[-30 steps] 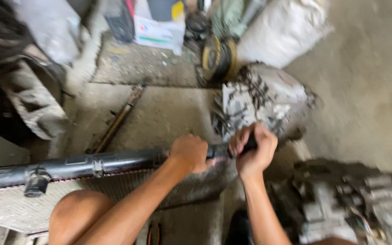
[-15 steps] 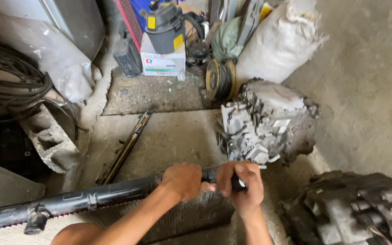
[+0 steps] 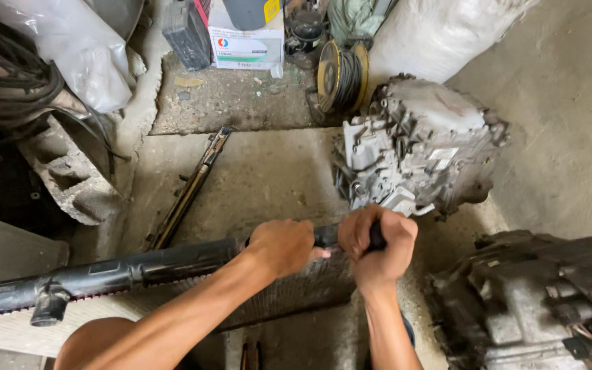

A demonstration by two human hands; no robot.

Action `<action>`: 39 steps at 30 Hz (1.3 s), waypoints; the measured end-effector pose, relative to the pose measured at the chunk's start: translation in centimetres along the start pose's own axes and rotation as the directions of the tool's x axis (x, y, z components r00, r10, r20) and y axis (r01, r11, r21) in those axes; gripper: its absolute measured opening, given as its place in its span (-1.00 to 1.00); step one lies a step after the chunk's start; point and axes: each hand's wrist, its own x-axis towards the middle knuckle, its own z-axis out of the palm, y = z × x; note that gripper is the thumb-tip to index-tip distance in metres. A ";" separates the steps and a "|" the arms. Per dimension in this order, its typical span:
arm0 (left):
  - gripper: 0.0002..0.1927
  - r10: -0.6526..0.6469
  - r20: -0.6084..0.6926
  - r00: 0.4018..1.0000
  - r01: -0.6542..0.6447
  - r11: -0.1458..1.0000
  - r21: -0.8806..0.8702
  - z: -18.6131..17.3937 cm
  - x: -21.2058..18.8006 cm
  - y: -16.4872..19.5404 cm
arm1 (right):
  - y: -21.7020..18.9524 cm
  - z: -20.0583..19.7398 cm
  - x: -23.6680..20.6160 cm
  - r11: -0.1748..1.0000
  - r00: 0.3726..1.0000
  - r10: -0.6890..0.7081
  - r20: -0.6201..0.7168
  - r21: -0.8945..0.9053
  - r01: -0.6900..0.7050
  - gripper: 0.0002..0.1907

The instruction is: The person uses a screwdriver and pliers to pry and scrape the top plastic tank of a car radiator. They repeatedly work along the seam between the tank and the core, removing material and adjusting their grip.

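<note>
**On the workshop floor: both hands clenched on a radiator's black top bar**

Low on the concrete floor (image 3: 268,171), a car radiator (image 3: 289,301) lies across the lower part of the view, its finned face turned toward the camera and its black top bar (image 3: 138,267) running from the left edge toward the centre-right.

Left hand (image 3: 281,247): clenched around the black bar near its right end, knuckles up, forearm reaching in from the lower left.

Right hand (image 3: 378,250): closed in a fist on the very end of the same bar, just beside the left hand, with a short stretch of bar visible between them. Whether a separate tool sits inside this fist cannot be told; only a dark rounded end shows past the fingers.

A bracket (image 3: 49,305) hangs from the bar near its left end. The person's knee (image 3: 97,346) shows at the bottom edge, under the left forearm.

Surroundings: a grey metal gearbox housing (image 3: 419,147) stands just behind the right hand. A second, darker engine part (image 3: 543,301) lies to the right, near the right forearm. A long thin metal strip (image 3: 190,188) lies slanted on the floor behind the bar. Farther back stand a cardboard box (image 3: 244,44), a yellow-rimmed wire spool (image 3: 342,75) and a white sack (image 3: 440,34). At the left are a plastic-wrapped bundle (image 3: 70,51), coiled black cable (image 3: 8,75) and a broken concrete block (image 3: 73,185).
</note>
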 end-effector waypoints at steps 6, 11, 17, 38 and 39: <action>-0.33 -0.018 -0.002 1.000 0.018 0.999 -0.036 0.2 0.1 0.2 | 1.2 1.2 5.4 0.971 0.970 0.231 -0.082 -0.037 -0.234 -0.48; -0.35 0.003 -0.031 1.000 -0.004 0.999 -0.039 0.4 -0.2 0.2 | 2.0 3.1 7.7 0.925 0.938 0.293 -0.183 -0.194 -0.327 -0.49; -0.35 -0.025 -0.008 1.000 0.025 0.998 -0.053 0.0 -0.6 0.3 | 2.9 4.5 8.8 0.884 0.926 0.334 -0.174 -0.284 -0.372 -0.50; -0.33 0.031 -0.026 0.999 -0.032 0.999 -0.024 1.1 1.5 -1.6 | 0.2 1.3 -1.3 0.986 0.987 -0.124 0.101 -0.097 0.134 -0.38; -0.33 0.030 -0.031 0.999 -0.031 0.999 -0.019 0.9 1.7 -1.7 | 0.3 1.3 -1.2 0.988 0.989 -0.116 0.087 -0.092 0.124 -0.39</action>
